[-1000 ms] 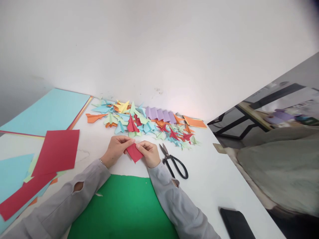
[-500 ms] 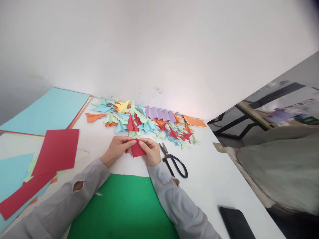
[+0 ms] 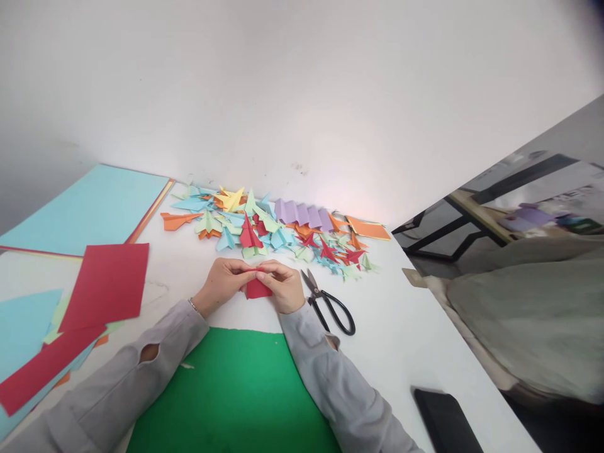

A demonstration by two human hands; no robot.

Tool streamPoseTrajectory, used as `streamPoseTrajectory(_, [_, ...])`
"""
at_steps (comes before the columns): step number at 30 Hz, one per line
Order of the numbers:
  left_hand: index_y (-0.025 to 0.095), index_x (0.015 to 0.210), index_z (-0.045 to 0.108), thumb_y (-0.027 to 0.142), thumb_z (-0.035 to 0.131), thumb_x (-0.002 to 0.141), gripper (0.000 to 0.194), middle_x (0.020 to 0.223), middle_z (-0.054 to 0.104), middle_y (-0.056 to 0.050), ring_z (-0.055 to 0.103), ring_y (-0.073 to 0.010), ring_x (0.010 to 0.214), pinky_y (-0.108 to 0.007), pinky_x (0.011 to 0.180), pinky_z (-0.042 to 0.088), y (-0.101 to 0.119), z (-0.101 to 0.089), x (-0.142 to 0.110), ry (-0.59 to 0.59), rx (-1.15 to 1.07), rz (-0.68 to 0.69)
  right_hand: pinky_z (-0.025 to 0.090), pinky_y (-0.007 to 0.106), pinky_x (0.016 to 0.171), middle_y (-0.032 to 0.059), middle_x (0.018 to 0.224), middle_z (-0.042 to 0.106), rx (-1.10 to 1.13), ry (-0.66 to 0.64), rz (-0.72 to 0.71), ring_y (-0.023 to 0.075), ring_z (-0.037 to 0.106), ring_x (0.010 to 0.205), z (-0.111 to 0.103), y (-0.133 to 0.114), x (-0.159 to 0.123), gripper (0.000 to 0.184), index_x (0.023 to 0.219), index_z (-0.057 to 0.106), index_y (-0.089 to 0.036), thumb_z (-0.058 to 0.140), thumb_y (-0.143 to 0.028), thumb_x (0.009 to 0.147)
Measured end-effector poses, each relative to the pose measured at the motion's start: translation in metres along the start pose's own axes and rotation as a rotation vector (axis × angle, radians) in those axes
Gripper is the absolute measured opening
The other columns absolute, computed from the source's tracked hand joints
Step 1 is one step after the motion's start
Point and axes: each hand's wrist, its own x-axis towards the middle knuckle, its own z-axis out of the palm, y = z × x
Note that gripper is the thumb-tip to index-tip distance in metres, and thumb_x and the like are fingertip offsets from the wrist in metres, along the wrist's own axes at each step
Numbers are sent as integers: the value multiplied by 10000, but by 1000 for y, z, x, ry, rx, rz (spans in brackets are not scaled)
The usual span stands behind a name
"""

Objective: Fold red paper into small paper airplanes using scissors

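Both my hands meet over a small folded piece of red paper [image 3: 257, 289] just above the white table. My left hand [image 3: 225, 282] pinches its upper left edge, fingers closed. My right hand [image 3: 284, 285] grips the upper right edge, fingers curled over the fold. The paper is now a small compact shape, partly hidden by my fingers. Black scissors [image 3: 328, 302] lie right beside my right hand.
A heap of folded paper planes [image 3: 264, 229] in many colours lies behind my hands. Red sheets [image 3: 107, 284] and light blue sheets [image 3: 94, 207] are stacked at the left. A green sheet [image 3: 233, 396] lies between my forearms. A black phone [image 3: 446, 421] rests at the front right.
The red paper's lower point has been folded up; it went from a hanging diamond to a smaller shape. My fingers have closed in together along its top edge.
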Motion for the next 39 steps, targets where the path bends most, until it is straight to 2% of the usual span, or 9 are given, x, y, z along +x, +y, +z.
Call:
streamPoseTrajectory(7, [131,570,666,323,716,607,201,372,485,48,412,-60,371,-183,393,335,-1,1,0,6,17,3,473,288,666,1,697,678,42,-1,-14,144,599,681,0,2,1,98,638,722,-234,783,-296,592])
streamPoseTrajectory(10, [128,622,677,312,727,600,192,424,531,38,425,-60,385,-183,392,341,-2,1,0,15,6,-7,463,284,657,-6,689,677,74,8,5,139,591,667,-1,2,2,96,635,724,-233,782,-299,597])
streamPoseTrajectory(14, [133,670,686,327,713,637,199,538,592,12,449,-63,413,-192,404,367,-4,-1,0,-13,-11,59,452,277,620,-11,693,669,92,19,52,132,570,639,-3,2,3,110,649,723,-233,771,-325,610])
streamPoseTrajectory(19, [132,617,661,287,686,671,167,571,565,17,438,-49,415,-189,414,363,-6,-2,1,-64,0,140,452,285,665,-1,717,658,35,-20,26,144,571,687,-5,-1,2,138,655,717,-218,758,-347,628])
streamPoseTrajectory(21, [132,598,649,281,679,676,171,558,547,23,437,-48,415,-189,419,362,-5,-3,1,-68,5,147,443,271,637,-4,699,652,25,-41,48,133,559,660,-4,-2,1,165,661,707,-208,752,-365,635])
streamPoseTrajectory(27, [122,586,620,292,664,676,198,488,514,34,434,-56,402,-190,419,355,-5,-2,1,-103,25,84,375,221,483,-40,545,592,65,-49,147,91,478,490,0,-2,-1,239,617,639,-191,772,-388,600])
streamPoseTrajectory(31, [128,607,615,300,644,693,195,425,486,48,433,-65,387,-185,405,338,-7,0,0,-98,53,27,375,212,480,-43,534,589,124,-19,158,81,480,484,-1,-1,1,276,553,610,-179,802,-378,553])
streamPoseTrajectory(39, [131,606,603,299,661,672,190,462,519,38,447,-66,411,-180,410,331,-14,2,0,-101,119,56,368,204,481,-49,532,584,208,78,196,74,471,481,-2,0,3,301,559,601,-178,816,-385,524])
